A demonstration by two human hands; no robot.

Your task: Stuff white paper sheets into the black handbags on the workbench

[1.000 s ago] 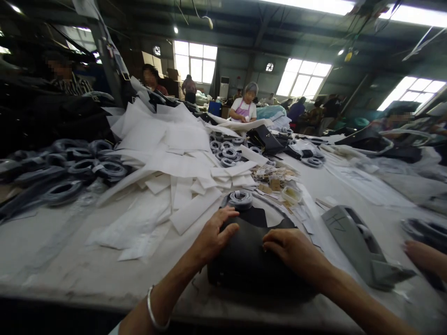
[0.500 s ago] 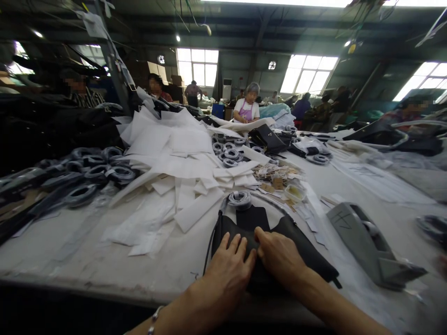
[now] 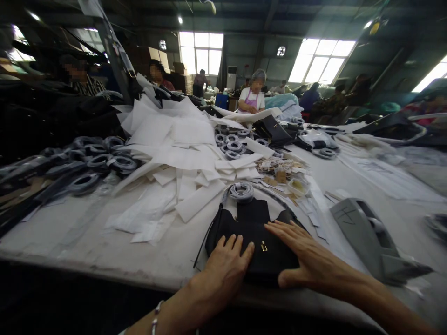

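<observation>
You're spreading both hands, left and right, over the black bag near the table edge; pushing unevenly is risking skewing it, imo.

From where I watched, the handbag was plain black with a gold clasp, and the paper sheets heaped beyond it showed unpatterned white. I made out grey wrapping on the coiled straps, solid grey on the tape dispenser apart from dark hand-drawn marks, and off-white on the tabletop. Farther back, one person's apron looked purple over white, while another person's top was striped dark and light.
</observation>
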